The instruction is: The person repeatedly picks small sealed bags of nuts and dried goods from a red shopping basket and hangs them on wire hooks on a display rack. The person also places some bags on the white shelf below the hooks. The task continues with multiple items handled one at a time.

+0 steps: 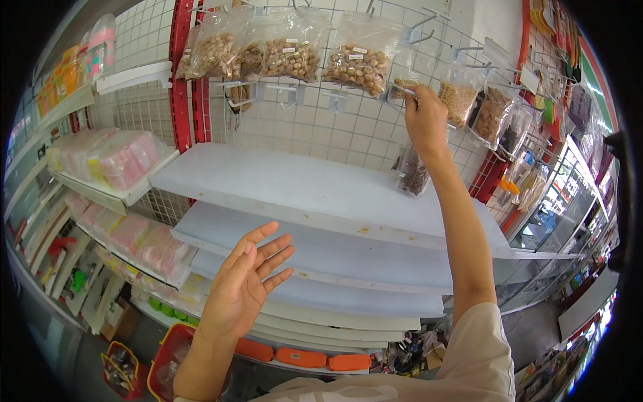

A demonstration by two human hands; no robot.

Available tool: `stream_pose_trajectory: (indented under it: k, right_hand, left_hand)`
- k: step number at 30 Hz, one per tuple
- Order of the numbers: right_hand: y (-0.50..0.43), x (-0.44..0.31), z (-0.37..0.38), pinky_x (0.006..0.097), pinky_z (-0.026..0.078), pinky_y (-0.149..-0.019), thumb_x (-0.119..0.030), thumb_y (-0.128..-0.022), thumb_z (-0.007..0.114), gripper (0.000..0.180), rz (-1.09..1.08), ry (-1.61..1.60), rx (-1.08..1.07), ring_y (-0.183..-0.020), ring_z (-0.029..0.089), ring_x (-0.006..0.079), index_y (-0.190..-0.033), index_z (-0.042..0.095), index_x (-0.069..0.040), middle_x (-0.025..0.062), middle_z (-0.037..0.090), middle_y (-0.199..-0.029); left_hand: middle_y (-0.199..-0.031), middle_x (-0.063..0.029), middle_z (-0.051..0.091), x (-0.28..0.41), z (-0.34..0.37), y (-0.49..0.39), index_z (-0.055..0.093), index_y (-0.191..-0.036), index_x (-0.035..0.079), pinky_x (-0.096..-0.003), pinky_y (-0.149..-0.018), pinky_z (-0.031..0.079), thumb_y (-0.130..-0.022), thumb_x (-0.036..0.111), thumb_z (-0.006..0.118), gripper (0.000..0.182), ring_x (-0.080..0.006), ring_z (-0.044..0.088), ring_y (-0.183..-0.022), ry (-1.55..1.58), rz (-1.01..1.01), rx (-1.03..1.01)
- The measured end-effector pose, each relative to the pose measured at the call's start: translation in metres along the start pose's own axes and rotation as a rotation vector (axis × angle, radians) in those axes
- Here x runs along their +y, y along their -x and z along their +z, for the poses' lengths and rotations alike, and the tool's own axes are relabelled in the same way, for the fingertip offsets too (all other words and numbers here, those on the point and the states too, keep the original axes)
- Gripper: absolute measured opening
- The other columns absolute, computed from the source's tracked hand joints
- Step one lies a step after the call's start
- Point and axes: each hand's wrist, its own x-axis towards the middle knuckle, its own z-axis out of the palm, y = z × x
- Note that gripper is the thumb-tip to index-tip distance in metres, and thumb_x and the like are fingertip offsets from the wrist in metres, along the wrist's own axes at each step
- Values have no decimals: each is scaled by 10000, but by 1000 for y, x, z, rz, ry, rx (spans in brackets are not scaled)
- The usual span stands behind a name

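My right hand (427, 118) is raised to the wire grid panel (321, 125). Its fingers close around the end of a white display hook (410, 92). Just behind the fingertips hangs a small clear bag of tan grains (402, 83), partly covered by the hand. Below my right wrist, a clear bag of dark brown dried pieces (415, 173) hangs in front of the grid, its upper part hidden by my forearm. My left hand (246, 286), palm turned sideways with fingers apart, holds nothing in front of the white shelves (281, 176).
Larger bags of round tan pieces (357, 68) hang along the top left of the grid. More filled bags (457, 100) hang at right. Wrapped pink packs (125, 156) line the left shelves. Red baskets (173, 346) and orange boxes (301, 358) are low down.
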Motion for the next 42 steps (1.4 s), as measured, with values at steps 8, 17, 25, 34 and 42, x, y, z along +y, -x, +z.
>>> stream_pose_trajectory:
  k: [8, 17, 25, 34, 42]
  right_hand:
    - [-17, -4, 12, 461, 490, -725, -67, -861, 567, 131, -12, 39, -13, -842, 607, 403, -953, 599, 20, 211, 620, -932]
    - [-35, -16, 23, 491, 462, -719, -100, -871, 558, 114, -15, 196, -89, -839, 587, 421, -870, 563, 14, 216, 608, -884]
    - [-26, -12, 24, 487, 489, -712, -67, -828, 556, 97, 6, 157, -41, -807, 605, 425, -834, 582, 26, 225, 612, -866]
    - [-27, -13, 22, 485, 480, -716, -105, -845, 563, 152, -7, 144, -65, -801, 603, 426, -811, 612, 35, 241, 620, -814]
    - [-41, -2, 2, 440, 486, -711, -164, -844, 612, 193, 85, 118, -165, -797, 632, 383, -876, 660, 20, 215, 653, -824]
  left_hand:
    - [-1349, -180, 452, 0, 1, -1, 368, -1394, 87, -415, -1024, 372, -990, 434, 393, 533, -275, 422, -1280, 6, -1, 1]
    - [-1344, -179, 458, 1, -2, 3, 374, -1388, 80, -411, -1020, 378, -985, 432, 412, 537, -277, 434, -1271, 11, 2, 25]
    - [-1339, -179, 464, 3, -7, 7, 373, -1388, 73, -410, -1017, 383, -985, 436, 412, 544, -276, 438, -1269, -3, 6, 56]
    - [-1339, -182, 463, -3, 0, 1, 371, -1389, 69, -406, -1021, 381, -987, 434, 408, 545, -276, 434, -1275, 8, -19, 20]
    - [-1338, -182, 462, -2, -5, 3, 368, -1391, 63, -408, -1023, 380, -989, 426, 404, 542, -277, 432, -1277, 16, -11, 35]
